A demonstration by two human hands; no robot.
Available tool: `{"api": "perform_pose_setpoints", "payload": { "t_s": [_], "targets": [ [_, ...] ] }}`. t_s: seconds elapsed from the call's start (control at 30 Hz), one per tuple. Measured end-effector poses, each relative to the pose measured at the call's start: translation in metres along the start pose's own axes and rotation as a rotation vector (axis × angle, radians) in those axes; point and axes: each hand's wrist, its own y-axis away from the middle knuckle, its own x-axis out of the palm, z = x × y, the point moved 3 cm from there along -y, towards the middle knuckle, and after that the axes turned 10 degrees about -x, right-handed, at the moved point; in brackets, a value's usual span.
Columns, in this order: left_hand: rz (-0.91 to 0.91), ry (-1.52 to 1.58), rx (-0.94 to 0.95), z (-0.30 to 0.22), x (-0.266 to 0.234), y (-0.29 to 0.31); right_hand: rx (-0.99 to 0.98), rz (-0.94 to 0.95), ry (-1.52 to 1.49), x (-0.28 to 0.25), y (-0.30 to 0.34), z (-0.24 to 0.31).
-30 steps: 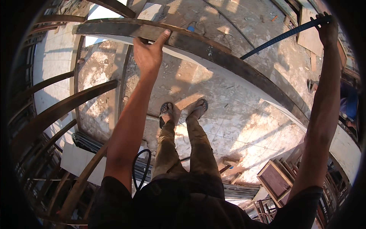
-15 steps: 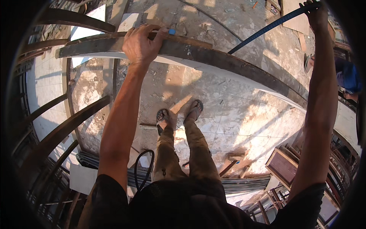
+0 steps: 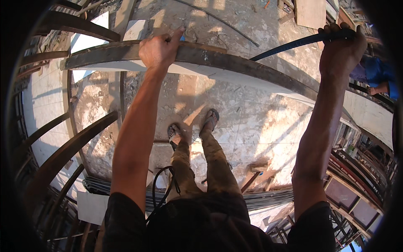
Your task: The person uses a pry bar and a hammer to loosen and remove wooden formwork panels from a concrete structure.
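My left hand is closed over the top edge of a long dark wooden beam, which runs across in front of me with a pale panel below its near side. Beside that hand, a small blue piece shows just past the thumb; what it is I cannot make out. My right hand, raised at the right, has its fingers wrapped round a dark ribbed metal bar. The bar's far end meets the beam's far side near the middle, and whether it is wedged there is hidden.
Curved dark timbers jut in from the left. A person in blue is at the right edge. Wooden frames lie stacked at lower right. Bundled rods lie behind my feet, and a thin rod lies on the dusty floor ahead.
My right hand has come down and nearer, swinging the bar to a flatter slant. My left hand has closed more tightly and stays at the beam. The view has shifted slightly.
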Motion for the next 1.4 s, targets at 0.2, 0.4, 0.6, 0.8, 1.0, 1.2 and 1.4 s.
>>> {"api": "perform_pose_setpoints", "payload": {
  "t_s": [0.2,0.4,0.6,0.8,1.0,1.2,1.4],
  "targets": [
    [-0.135,0.139,0.157,0.049,0.003,0.066,-0.071,0.138,-0.116,-0.005,-0.015,-0.019],
    [-0.667,0.321,0.181,0.087,-0.009,0.132,-0.067,0.05,0.001,0.008,0.027,0.003],
    [-0.327,1.736,-1.152,0.136,0.045,0.2,-0.091,0.186,-0.106,-0.038,0.029,0.004],
    [-0.112,1.776,-1.193,0.244,0.101,0.264,-0.221,0.095,-0.069,-0.05,0.078,0.012],
    [-0.051,1.595,-1.374,0.279,0.164,0.28,-0.183,0.133,-0.18,-0.11,0.083,0.019],
    [0.019,1.62,-1.316,0.344,0.235,0.282,-0.338,0.363,-0.056,-0.112,0.105,0.015],
    [0.202,1.703,-1.19,0.355,0.272,0.275,-0.26,0.258,-0.195,-0.141,0.111,0.013]
  ]
}}
